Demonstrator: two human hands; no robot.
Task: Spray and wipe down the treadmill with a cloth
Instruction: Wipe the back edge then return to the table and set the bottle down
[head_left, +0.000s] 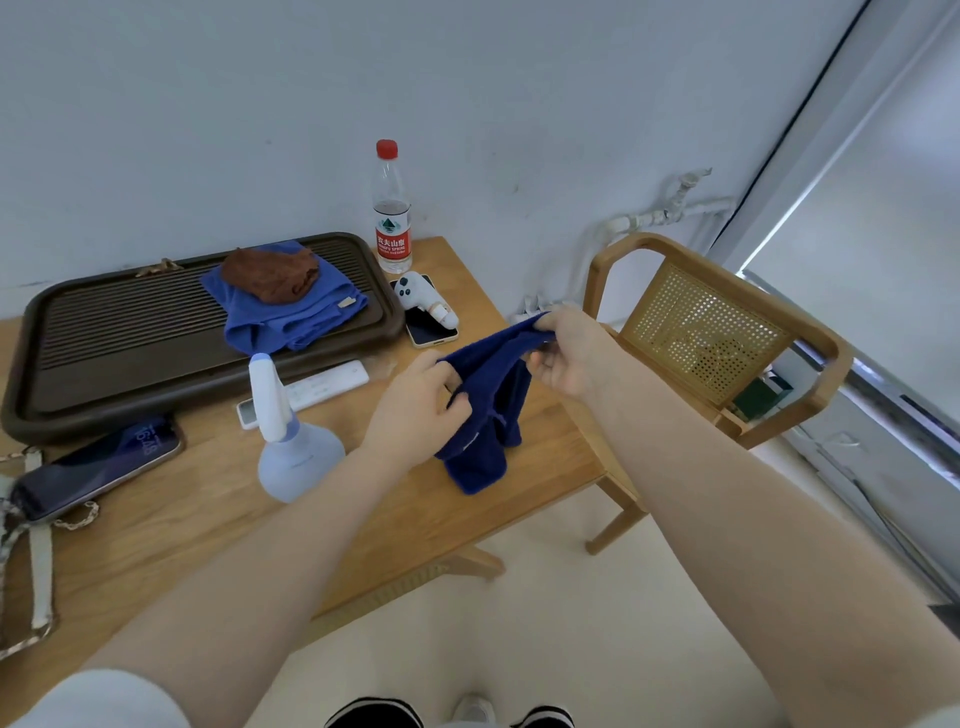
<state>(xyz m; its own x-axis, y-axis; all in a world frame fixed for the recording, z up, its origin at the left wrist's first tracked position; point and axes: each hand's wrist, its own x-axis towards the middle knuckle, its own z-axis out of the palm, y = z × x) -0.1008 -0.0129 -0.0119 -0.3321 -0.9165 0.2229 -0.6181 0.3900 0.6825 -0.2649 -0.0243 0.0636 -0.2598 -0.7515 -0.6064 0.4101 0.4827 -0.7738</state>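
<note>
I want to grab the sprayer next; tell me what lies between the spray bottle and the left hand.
In the head view, only bare wooden table lies between the spray bottle and the left hand, which grips the dark blue cloth.

Water bottle (392, 208), tray (104, 358) — wooden table (208, 519).

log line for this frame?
phase: cloth prep | left hand: grips dark blue cloth | right hand: grips cloth | spray bottle: on table, untouched | treadmill: unseen
</note>
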